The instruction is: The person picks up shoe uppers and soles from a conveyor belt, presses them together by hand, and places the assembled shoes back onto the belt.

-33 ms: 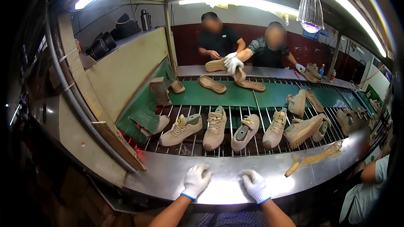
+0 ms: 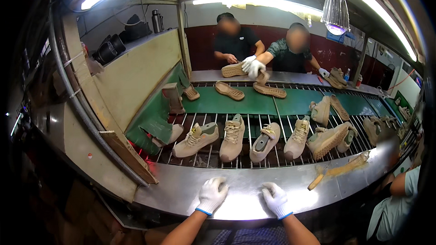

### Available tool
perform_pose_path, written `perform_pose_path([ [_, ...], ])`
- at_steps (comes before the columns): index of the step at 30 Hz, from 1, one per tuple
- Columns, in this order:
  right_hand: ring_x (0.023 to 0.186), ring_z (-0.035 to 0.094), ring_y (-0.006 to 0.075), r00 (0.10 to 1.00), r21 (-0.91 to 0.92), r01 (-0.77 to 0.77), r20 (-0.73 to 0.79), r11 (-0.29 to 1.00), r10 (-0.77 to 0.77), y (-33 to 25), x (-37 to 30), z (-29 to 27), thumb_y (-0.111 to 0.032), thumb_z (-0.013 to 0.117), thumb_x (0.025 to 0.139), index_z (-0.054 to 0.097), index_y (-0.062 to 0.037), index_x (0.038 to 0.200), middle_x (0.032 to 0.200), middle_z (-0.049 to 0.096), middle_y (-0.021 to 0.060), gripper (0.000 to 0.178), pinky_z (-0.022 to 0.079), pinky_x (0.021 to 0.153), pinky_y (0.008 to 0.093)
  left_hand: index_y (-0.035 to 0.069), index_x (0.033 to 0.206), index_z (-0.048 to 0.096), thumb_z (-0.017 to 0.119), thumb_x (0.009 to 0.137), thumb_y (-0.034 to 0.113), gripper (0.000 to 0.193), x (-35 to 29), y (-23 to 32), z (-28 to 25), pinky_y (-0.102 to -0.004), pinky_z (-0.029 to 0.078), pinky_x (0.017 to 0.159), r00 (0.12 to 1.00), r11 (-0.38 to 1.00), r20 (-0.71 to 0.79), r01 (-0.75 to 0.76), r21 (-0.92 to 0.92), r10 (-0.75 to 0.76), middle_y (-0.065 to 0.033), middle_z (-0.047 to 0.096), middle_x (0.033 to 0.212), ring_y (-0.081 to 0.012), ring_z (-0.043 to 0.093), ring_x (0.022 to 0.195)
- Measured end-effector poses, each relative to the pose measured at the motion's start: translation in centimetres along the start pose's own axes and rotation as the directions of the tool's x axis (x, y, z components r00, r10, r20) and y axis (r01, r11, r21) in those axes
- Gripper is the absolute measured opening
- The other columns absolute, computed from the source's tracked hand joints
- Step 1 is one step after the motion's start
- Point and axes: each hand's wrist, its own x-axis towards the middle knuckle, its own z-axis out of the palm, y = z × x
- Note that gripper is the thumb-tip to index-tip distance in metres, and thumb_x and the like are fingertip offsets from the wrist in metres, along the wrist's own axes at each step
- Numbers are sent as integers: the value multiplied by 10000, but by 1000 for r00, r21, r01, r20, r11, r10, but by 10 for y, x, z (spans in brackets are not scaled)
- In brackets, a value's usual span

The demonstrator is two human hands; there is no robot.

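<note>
Several beige shoes [image 2: 232, 139] lie beyond both gloved hands [image 2: 212, 196].

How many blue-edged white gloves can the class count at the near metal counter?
2: one on the wearer's left hand, one on the right hand, a little apart along the counter's near side. Neither glove is hidden.

too small to read anywhere
shows only tiny pale lettering [image 2: 241, 39] on a black shirt [image 2: 246, 48] and a dark-marked yellow label [image 2: 195, 129] on a beige shoe [image 2: 193, 146].
</note>
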Motion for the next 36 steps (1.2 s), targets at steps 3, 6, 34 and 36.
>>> perform_pose_path([
  [3, 928, 803, 272, 1000, -30, 22, -13, 999, -22, -6, -2, 2, -196, 729, 1009, 768, -31, 1207, 1049, 813, 165, 261, 631, 859, 354, 112, 1190, 787, 737, 940, 319, 329, 1, 7, -7, -470, 565, 1009, 999, 999, 30, 29, -16, -28, -137, 772, 1209, -359, 708, 1135],
  [6, 961, 798, 300, 996, -90, 72, -36, 993, -76, -6, -2, 4, -213, 723, 1010, 766, -36, 1213, 1074, 809, 173, 273, 627, 888, 371, 109, 1182, 790, 749, 932, 318, 328, 1, 0, -3, -462, 565, 1010, 1000, 1000, 23, 5, -21, -5, -137, 772, 1215, -360, 707, 1137],
  [34, 1101, 771, 322, 997, -58, -2, 80, 998, 7, -37, -3, 4, -247, 654, 1065, 715, -27, 1295, 1191, 790, 182, 324, 597, 975, 384, 66, 1110, 786, 801, 879, 196, 265, 2, -6, -14, -435, 589, 895, 995, 996, -39, -86, 15, 87, -134, 766, 1103, -326, 722, 985],
  [36, 1104, 770, 324, 997, -65, 3, 78, 998, 2, -34, -4, 6, -250, 651, 1067, 714, -27, 1298, 1195, 789, 182, 327, 596, 978, 385, 68, 1110, 786, 801, 879, 197, 265, 2, -7, -13, -436, 588, 892, 995, 996, -40, -92, 16, 93, -134, 765, 1104, -326, 721, 983],
])
